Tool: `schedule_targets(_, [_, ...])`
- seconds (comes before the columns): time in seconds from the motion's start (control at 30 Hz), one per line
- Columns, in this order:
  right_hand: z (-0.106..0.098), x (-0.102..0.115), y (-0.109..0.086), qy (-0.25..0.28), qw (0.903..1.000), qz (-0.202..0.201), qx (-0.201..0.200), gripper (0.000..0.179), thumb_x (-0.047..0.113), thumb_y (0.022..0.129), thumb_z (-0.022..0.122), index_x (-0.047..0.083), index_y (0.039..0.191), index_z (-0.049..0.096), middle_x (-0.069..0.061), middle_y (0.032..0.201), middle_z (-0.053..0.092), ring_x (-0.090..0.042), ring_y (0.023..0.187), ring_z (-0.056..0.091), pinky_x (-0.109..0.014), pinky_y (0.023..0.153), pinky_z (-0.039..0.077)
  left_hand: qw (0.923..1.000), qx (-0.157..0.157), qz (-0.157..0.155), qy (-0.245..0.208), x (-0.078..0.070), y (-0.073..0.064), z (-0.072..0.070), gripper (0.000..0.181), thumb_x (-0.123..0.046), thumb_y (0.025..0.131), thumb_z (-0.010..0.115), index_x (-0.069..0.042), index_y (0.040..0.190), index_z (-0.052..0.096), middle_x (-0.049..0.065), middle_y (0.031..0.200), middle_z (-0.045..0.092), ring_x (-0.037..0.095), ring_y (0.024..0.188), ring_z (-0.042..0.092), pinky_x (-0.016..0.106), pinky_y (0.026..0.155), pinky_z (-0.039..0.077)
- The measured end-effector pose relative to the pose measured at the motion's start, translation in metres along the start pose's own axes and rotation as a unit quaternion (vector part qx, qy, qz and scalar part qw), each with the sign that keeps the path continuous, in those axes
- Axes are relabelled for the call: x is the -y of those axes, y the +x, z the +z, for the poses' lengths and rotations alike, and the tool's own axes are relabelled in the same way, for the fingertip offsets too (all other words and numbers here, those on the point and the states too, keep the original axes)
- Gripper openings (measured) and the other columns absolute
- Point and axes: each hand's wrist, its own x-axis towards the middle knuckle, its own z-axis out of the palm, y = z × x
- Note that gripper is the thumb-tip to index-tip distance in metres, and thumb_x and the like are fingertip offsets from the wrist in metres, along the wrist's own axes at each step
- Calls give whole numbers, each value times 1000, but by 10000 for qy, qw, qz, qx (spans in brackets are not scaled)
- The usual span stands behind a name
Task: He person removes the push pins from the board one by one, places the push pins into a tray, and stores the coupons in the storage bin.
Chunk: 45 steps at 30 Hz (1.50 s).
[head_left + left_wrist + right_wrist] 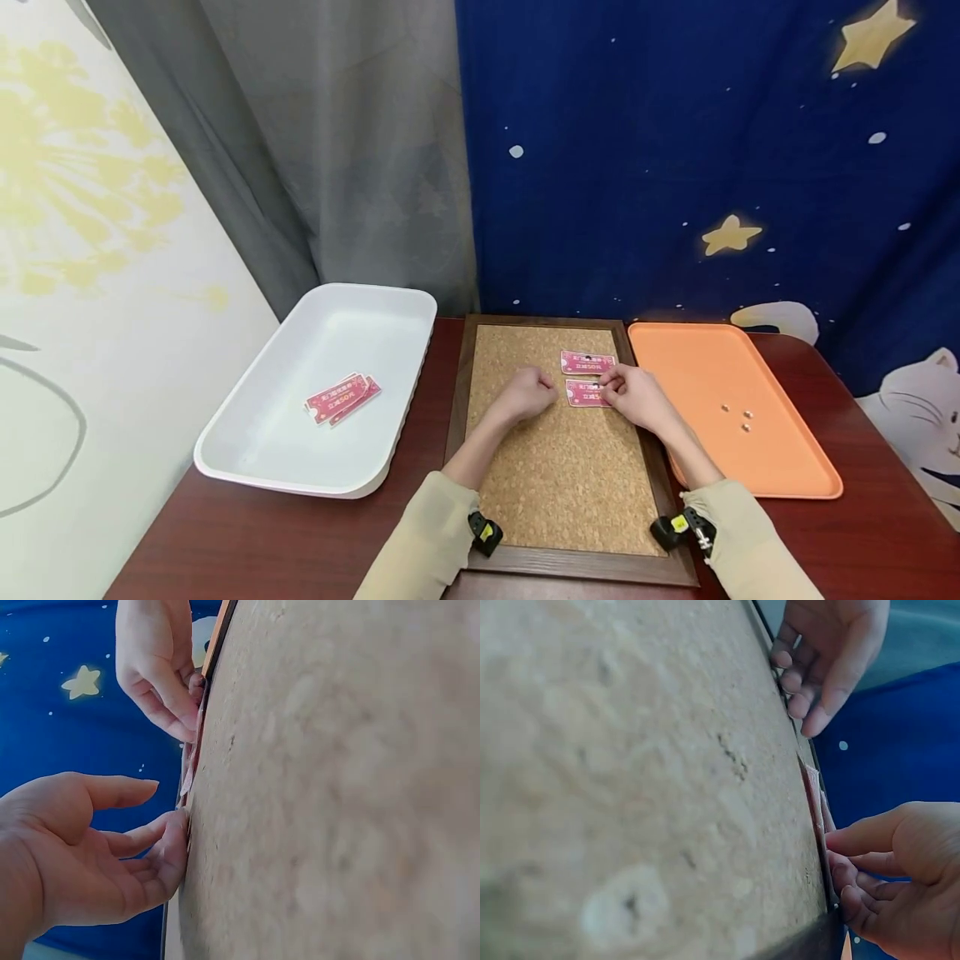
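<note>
A framed cork board (pixel 555 483) lies on the table. On its upper right part are two pink coupons, an upper coupon (pixel 577 363) and a lower coupon (pixel 583 394), each with a small dark spot near its top edge. My right hand (pixel 636 396) pinches the right end of the lower coupon; thumb and fingertips cover that corner. Just left of the same coupon, my left hand (pixel 531 393) rests its fingertips on the cork. In the left wrist view the left thumb (pixel 127 791) stands apart from the loosely bent fingers, with nothing between them.
A white plastic bin (pixel 255 450) at the left holds several more pink coupons (pixel 341 398). Beside the board on the right is an orange tray (pixel 697 367) with three small shiny pieces (pixel 747 414). Curtains (pixel 600 208) hang behind the table.
</note>
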Motion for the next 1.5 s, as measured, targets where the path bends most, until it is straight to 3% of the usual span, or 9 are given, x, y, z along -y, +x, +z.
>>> schedule_targets(0.1, [2, -1, 3, -49, 10000, 4, -32, 6, 2, 88, 69, -2, 92, 67, -4, 77, 65, -12, 66, 57, -30, 63, 45, 9999, 4, -78, 62, 0, 6, 4, 8, -6, 89, 67, 0, 95, 67, 4, 87, 60, 15, 75, 52, 25, 63, 41])
schedule_targets(0.3, [6, -1, 8, -68, 10000, 22, -50, 7, 5, 89, 71, -1, 90, 67, -3, 76, 65, -12, 68, 58, -30, 65, 46, 9992, 4, -86, -380, 1, 15, 10, 6, -2, 87, 64, 1, 85, 68, 0, 72, 53, 11, 65, 46, 22, 56, 36])
schedule_targets(0.53, [8, -4, 11, -48, 10000, 79, -7, 8, 6, 89, 72, 1, 87, 67, -2, 75, 64, -13, 68, 58, -30, 66, 46, 9970, -6, -213, -739, 2, 18, 15, 11, -5, 92, 66, 2, 100, 69, 1, 83, 58, 11, 72, 49, 21, 60, 39])
schedule_targets(0.63, [6, -3, 12, -48, 9999, 123, 49, 7, 7, 89, 71, 1, 87, 67, -2, 75, 65, -13, 69, 58, -30, 66, 46, 9966, -79, -288, -774, 2, 20, 17, 11, -6, 92, 67, 2, 99, 69, 2, 85, 60, 12, 73, 50, 22, 62, 39])
schedule_targets(0.8, [4, -3, 14, -131, 9997, 156, 105, 7, 6, 89, 70, 0, 87, 67, -4, 77, 66, -14, 71, 60, -32, 67, 48, 9977, -261, -298, -542, 0, 23, 20, 5, -7, 90, 71, -2, 90, 73, -1, 82, 61, 10, 73, 51, 21, 62, 39])
schedule_targets(1.07, [3, -1, 14, -201, 9996, 149, 106, 7, 7, 88, 69, 1, 85, 67, -4, 75, 65, -15, 70, 59, -31, 66, 48, 9974, -497, -208, 473, -6, 21, 23, 15, -14, 89, 73, -10, 75, 71, -5, 73, 58, 11, 63, 49, 22, 55, 37])
schedule_targets(1.5, [6, -1, 15, -358, 9987, 311, -197, 5, 10, 81, 72, 6, 78, 71, 1, 69, 67, -14, 67, 59, -30, 65, 47, 9976, -589, -233, 285, -3, 19, 28, 12, -11, 89, 73, -8, 78, 71, -3, 75, 59, 12, 62, 49, 23, 53, 36])
